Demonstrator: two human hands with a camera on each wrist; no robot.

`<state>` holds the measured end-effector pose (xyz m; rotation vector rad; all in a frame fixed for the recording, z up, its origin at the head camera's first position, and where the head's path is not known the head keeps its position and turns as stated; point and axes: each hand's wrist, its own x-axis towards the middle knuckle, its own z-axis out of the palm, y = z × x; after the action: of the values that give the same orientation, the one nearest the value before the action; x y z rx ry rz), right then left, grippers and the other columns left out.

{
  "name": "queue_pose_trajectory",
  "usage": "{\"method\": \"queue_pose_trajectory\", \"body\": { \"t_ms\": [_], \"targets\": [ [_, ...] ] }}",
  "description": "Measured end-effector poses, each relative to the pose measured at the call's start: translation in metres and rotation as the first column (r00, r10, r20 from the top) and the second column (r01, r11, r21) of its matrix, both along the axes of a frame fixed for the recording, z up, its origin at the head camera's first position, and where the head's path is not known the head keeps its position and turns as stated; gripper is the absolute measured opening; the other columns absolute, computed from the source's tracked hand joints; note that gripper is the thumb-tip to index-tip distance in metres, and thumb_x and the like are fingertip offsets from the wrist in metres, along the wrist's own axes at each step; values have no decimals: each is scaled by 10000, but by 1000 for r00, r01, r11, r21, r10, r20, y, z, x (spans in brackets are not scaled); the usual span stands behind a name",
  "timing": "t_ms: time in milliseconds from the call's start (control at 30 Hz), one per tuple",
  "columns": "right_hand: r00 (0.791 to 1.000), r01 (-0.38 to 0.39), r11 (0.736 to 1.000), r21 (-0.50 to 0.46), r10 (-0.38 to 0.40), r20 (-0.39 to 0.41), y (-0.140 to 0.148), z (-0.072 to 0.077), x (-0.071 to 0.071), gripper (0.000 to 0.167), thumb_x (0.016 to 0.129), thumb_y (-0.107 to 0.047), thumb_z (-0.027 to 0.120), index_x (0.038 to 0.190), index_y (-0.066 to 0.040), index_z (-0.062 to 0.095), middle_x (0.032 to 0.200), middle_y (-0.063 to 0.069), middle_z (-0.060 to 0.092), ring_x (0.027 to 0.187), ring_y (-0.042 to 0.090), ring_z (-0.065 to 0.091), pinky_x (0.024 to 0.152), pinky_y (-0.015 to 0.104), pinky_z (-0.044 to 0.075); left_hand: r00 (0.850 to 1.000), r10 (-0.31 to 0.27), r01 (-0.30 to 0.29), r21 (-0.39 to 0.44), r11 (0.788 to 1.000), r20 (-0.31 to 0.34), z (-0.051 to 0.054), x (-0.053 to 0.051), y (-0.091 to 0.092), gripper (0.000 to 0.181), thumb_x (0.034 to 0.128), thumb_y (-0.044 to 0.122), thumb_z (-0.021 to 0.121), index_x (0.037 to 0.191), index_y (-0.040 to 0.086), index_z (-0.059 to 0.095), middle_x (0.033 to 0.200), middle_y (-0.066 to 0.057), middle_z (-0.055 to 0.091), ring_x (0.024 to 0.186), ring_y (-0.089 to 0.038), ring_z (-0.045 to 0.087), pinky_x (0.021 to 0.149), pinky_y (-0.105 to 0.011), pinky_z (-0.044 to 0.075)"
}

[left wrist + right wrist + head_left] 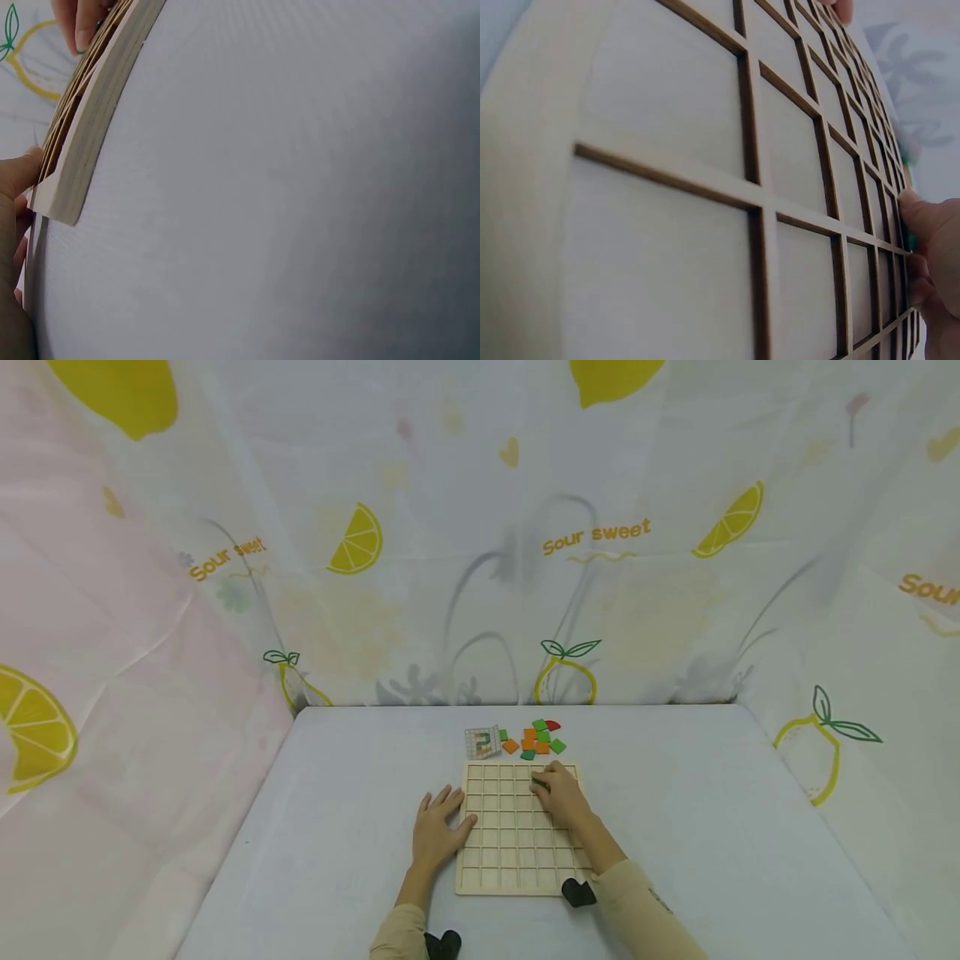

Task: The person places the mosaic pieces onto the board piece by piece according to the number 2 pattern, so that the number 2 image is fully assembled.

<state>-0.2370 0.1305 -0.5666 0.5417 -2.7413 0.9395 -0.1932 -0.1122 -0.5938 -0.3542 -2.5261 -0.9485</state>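
A wooden grid board [508, 857] with square cells lies flat on the table. At its upper right part, my right hand [562, 797] pinches a small green piece [539, 783] between thumb and fingers, over the cells. The fingers cover most of this piece, so its shape cannot be told; in the right wrist view only a sliver of green shows beside the fingertips. My left hand [438, 833] rests at the board's left side with fingers spread, the thumb lying on the edge. The left wrist view shows that thumb touching the board's corner.
Behind the board lie several loose orange and green pieces [528, 744] and one red piece [552, 725]. A small printed pattern sheet [482, 742] is left of them. White cloth covers the table [360, 793]; a lemon-print curtain [480, 593] hangs behind.
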Motion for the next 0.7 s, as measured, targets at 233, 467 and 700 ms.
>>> {"method": "queue_pose_trajectory", "body": {
  "t_ms": [233,467,700],
  "targets": [
    [992,-24,999,41,29,-119,0,-2,2,272,849,-68,665,1064,98,664,961,150,571,823,265,571,672,380,529,1000,2,-2,-10,1000,-31,-1,-2,-1,440,728,228,738,1087,-19,680,1110,-146,676,1114,-340,592,1038,-556,343],
    [989,-48,997,61,56,-136,0,2,7,253,840,-35,660,1049,107,664,956,157,572,836,285,554,689,403,504,1000,5,-5,-12,1000,4,1,-2,-1,449,737,249,731,1100,-9,677,1126,-141,671,1133,-332,583,1059,-542,330],
    [995,-27,995,101,36,-93,1,3,10,246,849,-58,657,1047,85,676,969,135,555,849,275,539,701,408,500,1000,2,-2,2,1000,8,0,-1,0,448,737,247,733,1103,-5,677,1130,-133,671,1143,-326,577,1077,-526,316]
  ]
}}
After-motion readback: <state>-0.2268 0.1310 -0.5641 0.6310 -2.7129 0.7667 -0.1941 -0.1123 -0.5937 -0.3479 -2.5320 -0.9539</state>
